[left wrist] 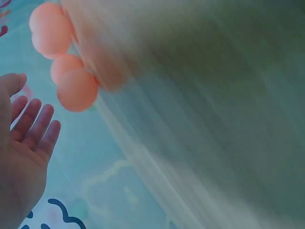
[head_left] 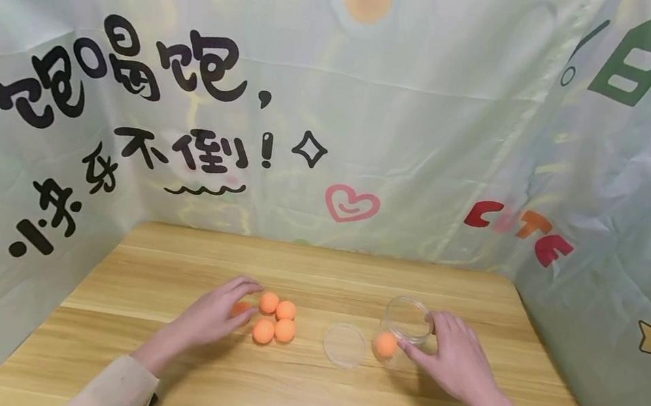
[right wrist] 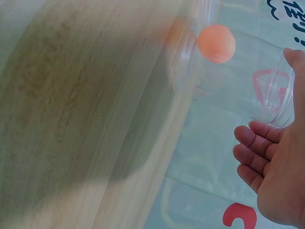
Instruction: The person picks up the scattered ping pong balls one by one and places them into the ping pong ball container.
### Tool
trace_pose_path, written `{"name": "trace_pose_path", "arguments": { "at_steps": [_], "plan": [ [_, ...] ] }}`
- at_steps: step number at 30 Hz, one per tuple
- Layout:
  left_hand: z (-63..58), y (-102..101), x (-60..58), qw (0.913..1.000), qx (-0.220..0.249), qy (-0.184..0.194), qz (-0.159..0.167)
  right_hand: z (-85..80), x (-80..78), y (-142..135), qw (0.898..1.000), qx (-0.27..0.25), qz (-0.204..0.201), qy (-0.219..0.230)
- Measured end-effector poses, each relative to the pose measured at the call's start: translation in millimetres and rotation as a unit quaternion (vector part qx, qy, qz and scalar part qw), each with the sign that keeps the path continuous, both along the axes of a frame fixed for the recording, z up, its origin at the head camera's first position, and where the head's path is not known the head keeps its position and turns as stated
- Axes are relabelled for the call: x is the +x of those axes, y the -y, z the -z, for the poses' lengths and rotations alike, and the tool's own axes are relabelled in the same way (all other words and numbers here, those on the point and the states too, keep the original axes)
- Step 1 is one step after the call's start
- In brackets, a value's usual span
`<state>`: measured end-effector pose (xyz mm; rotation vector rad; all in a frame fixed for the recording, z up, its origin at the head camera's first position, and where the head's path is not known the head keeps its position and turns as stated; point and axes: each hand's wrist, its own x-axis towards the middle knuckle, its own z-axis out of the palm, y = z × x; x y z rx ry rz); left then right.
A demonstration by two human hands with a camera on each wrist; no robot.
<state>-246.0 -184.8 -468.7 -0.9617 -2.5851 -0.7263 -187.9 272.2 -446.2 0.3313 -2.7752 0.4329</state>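
Observation:
Several orange balls (head_left: 285,330) sit together on the wooden table, left of the middle. My left hand (head_left: 212,311) is right beside them with its fingers spread. One more orange ball (head_left: 240,309) lies partly hidden behind its thumb and fingers. In the left wrist view the palm of the left hand (left wrist: 28,152) holds nothing. My right hand (head_left: 456,354) grips a clear, round plastic jar (head_left: 409,317) near its open rim, thumb on one side and fingers on the other. Low in the jar, a single orange ball (right wrist: 217,43) shows through the wall.
A clear round lid (head_left: 346,345) lies flat between the group of balls and the jar. The wooden table (head_left: 300,398) is bordered at the back and sides by a printed fabric curtain (head_left: 420,140).

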Motion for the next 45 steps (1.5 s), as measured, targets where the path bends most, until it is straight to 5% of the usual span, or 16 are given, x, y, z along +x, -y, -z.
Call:
{"name": "trace_pose_path", "arguments": {
  "at_steps": [15, 30, 45],
  "plan": [
    [6.7, 14.7, -4.6, 0.9959, -0.084, 0.033, 0.008, -2.1, -0.1, 1.3, 1.0, 0.002, 0.0, -0.002],
    [16.9, 19.4, -6.3, 0.9953, -0.041, 0.077, 0.044, -1.3, 0.2, 1.8, 1.0, 0.009, 0.007, 0.005],
    [16.0, 22.7, -7.2, 0.9917, 0.007, 0.12, 0.047, -1.2, 1.1, 2.0, 1.0, 0.009, 0.012, 0.007]
  ]
}}
